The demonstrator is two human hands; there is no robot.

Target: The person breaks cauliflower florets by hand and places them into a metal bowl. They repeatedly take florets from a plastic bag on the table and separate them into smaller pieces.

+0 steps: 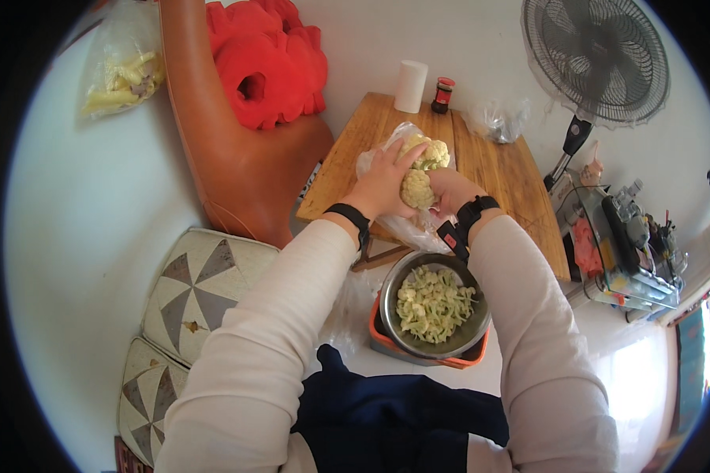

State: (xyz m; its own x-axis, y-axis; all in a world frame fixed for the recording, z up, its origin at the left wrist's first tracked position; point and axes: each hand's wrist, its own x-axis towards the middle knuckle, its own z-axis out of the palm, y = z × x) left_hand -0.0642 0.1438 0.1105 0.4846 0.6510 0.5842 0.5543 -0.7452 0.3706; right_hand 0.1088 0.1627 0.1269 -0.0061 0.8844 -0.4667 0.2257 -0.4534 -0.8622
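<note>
Cauliflower (418,189) lies between my two hands at the near edge of a wooden table, with more pale florets (435,155) just behind it. My left hand (383,180) rests on its left side, fingers spread over it. My right hand (451,190) touches it from the right; its fingers are curled and partly hidden, so whether it holds a tool cannot be seen. A clear plastic bag (411,232) lies under the cauliflower and hangs over the edge. Below the edge, a steel bowl (390,331) holds many cut florets (435,304).
The bowl sits on an orange-rimmed container (476,358). On the wooden table (503,177) stand a white paper roll (411,87), a red-lidded jar (442,95) and a crumpled plastic bag (500,121). A fan (597,53) and glass shelf (633,284) stand right, an orange chair (248,171) left.
</note>
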